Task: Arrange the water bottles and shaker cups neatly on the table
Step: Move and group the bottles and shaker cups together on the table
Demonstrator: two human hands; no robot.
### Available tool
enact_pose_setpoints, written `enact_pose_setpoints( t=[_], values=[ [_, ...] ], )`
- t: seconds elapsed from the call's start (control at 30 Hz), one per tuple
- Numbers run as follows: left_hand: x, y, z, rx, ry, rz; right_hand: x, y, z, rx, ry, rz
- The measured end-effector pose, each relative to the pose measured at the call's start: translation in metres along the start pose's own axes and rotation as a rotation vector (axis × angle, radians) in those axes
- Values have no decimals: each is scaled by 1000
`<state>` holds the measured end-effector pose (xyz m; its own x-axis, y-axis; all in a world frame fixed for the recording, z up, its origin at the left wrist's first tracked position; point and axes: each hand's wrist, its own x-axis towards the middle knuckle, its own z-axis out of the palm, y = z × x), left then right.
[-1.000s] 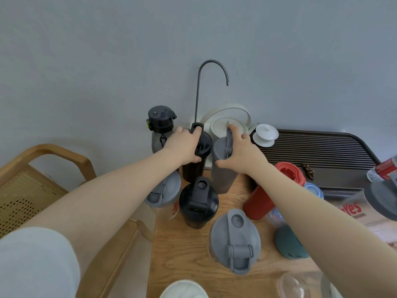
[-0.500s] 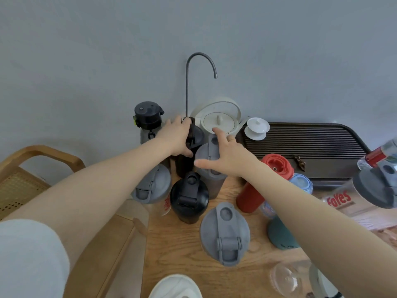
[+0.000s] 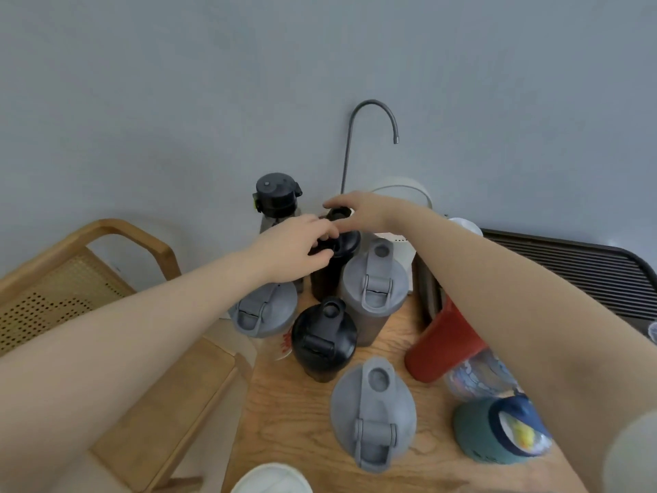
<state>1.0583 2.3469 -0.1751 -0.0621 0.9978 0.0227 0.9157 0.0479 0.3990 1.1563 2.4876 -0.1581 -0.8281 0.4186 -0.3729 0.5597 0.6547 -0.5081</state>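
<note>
Several bottles and shaker cups stand on the wooden table (image 3: 298, 414). At the back stands a tall black shaker cup (image 3: 332, 268); my left hand (image 3: 297, 249) grips its lid from the left, and my right hand (image 3: 359, 211) holds the lid's raised cap from above. Right of it stands a grey shaker cup (image 3: 373, 290). In front are a black shaker cup (image 3: 323, 339), a grey-lidded clear cup (image 3: 263, 307) and another grey-lidded shaker (image 3: 373, 410). A dark bottle with a black cap (image 3: 277, 197) stands against the wall.
A red bottle (image 3: 441, 346), a patterned clear bottle (image 3: 480, 375) and a teal bottle (image 3: 497, 432) sit under my right arm. A gooseneck water dispenser (image 3: 373, 112) and a dark slatted tray (image 3: 569, 265) are behind. A wooden chair (image 3: 89, 265) stands left. A white lid (image 3: 273, 478) is at the front edge.
My right hand left the grey shaker cup and moved left onto the black shaker cup's cap. My left hand stays on that cup's lid. The camera view has shifted.
</note>
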Motion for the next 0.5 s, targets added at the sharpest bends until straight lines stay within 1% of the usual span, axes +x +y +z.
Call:
enact_pose_setpoints(
  t=[0.07, 0.13, 0.2, 0.27, 0.37, 0.43, 0.5],
  values=[
    [-5, 0, 0, 25, -12, -5, 9, 2, 1, -106, -47, -12],
    [-8, 2, 1, 40, -7, -5, 16, 6, 6, -196, -34, -35],
    [-9, 9, 1, 63, -5, 15, 19, 5, 11, -245, 35, -60],
    [-11, 19, 3, 85, 18, 74, 19, 3, 15, -249, 84, -65],
    [-14, 32, 5, 98, 149, 252, 10, 7, 15, -253, 146, -99],
    [-14, 37, 9, 77, 180, 309, -3, 11, 4, -228, 234, -119],
    [-10, 39, 14, 81, 190, 329, -20, 13, -16, -163, 352, -125]
  ],
)
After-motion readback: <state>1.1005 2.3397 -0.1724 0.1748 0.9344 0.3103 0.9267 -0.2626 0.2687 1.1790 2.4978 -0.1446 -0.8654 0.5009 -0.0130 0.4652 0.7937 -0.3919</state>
